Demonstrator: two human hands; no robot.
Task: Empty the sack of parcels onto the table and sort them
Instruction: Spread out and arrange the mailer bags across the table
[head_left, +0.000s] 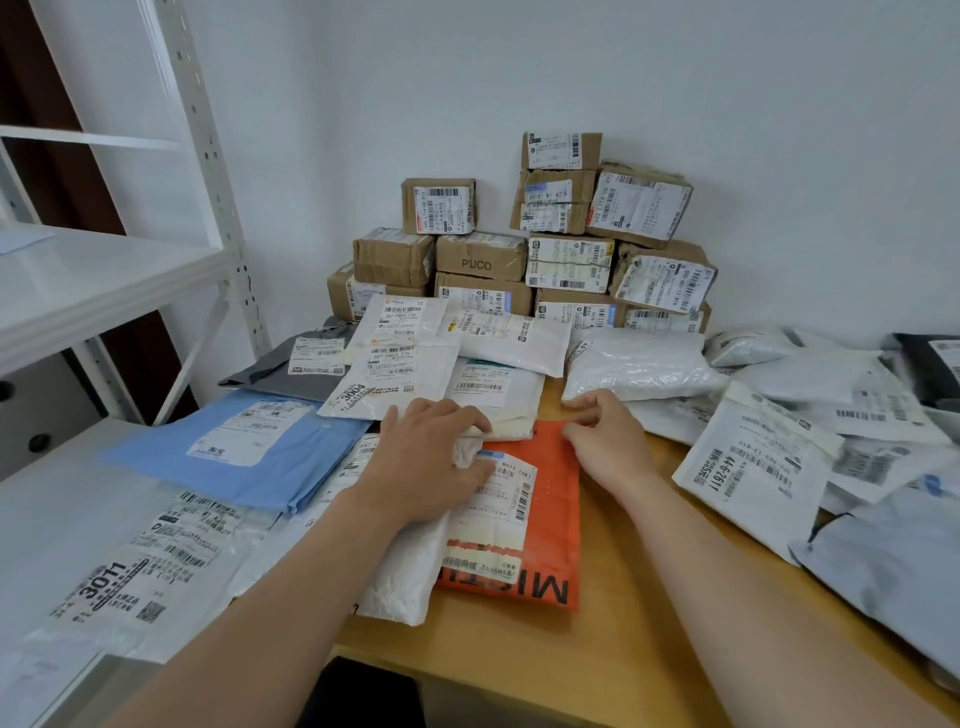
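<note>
Both hands work your bench (519, 654): left hand (431, 457) grips a white parcel (405, 571), right hand (605, 436) pinches the orange mailer (556, 499) by its corner.

The left hand (431, 462) and the right hand (608, 441) are both bare. The left forearm (270, 597) and the right forearm (727, 571) are uncovered down to the lower picture edge. Between them at the bottom shows a patch of black cloth (363, 696), possibly the person's garment, though that is unclear.

1 camera sits on the person's head, looking forward and down, close over the table (628, 639), toward the wall (519, 78).
</note>
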